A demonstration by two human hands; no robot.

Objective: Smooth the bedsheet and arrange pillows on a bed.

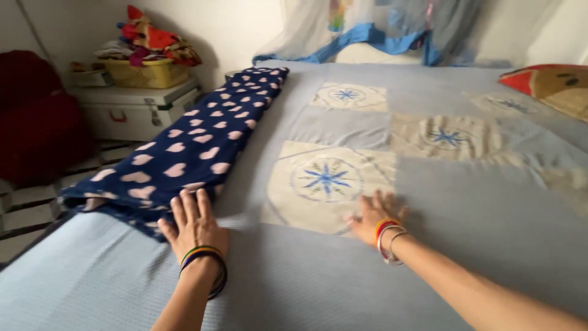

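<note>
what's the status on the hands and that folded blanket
Left hand flat on folded navy heart-print blanket. Right hand flat on grey patchwork bedspread. Nothing between.

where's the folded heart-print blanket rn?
Head view, left side: the navy heart-print blanket lies lengthwise along the bed's left edge, its near end under the left hand.

Folded blanket [184, 147]: navy blue, printed with pale pink hearts, folded into a long narrow strip that runs lengthwise along the left edge of the bed, its far end near the head of the bed and its near end just ahead of my left hand [195, 225]. My left hand lies flat, palm down, fingers spread, fingertips touching the strip's near corner. Bedspread [306, 282]: pale blue-grey, with cream square panels bearing blue star motifs, lying spread across the bed. My right hand [373, 216] presses flat on it, at the near edge of one cream panel.
</note>
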